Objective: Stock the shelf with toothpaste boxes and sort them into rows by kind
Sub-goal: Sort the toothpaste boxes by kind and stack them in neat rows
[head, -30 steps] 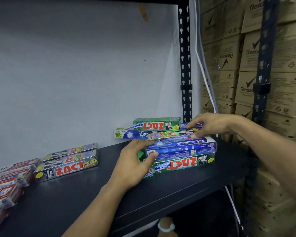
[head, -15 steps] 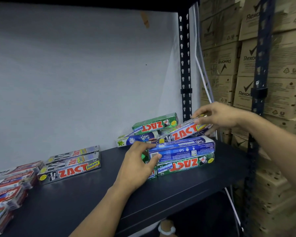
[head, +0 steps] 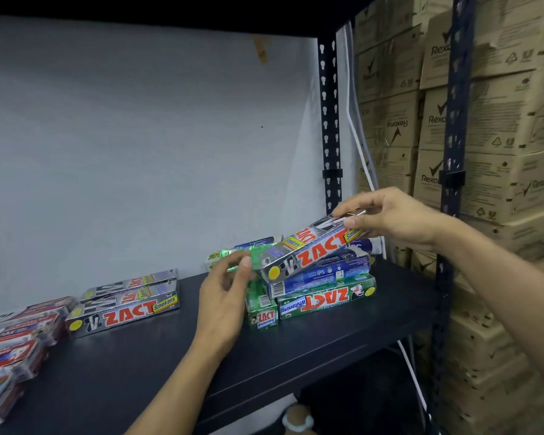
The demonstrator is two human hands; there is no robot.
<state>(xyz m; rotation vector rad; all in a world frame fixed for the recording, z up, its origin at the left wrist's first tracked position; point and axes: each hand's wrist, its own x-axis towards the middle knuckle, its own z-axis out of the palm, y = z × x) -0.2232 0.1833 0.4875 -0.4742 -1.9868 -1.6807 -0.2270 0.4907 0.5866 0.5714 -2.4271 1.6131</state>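
Here we are at the black metal shelf (head: 296,356). The right grip (head: 390,215) pinches the high end of a long silver cardboard toothpaste box (head: 308,252); red letters read "ZACT" and its yellow tags read "Smokers". The box slants down to the left over a small pile at the shelf's right end. In that pile we spot a blue box (head: 321,274) lettered "Safi", lying on a green box (head: 327,301) marked "ZACT Whitening" upside down. A second green Whitening box (head: 263,312) points its end at us. The left grip (head: 223,296) hovers at the silver box's low end, fingers loosely bent before a blurred green carton. We cannot tell whether it holds anything. Further left lies a row of silver Smokers boxes (head: 123,312), then red boxes (head: 13,340). Brown cartons printed "Rexona" (head: 500,120) tower at right.
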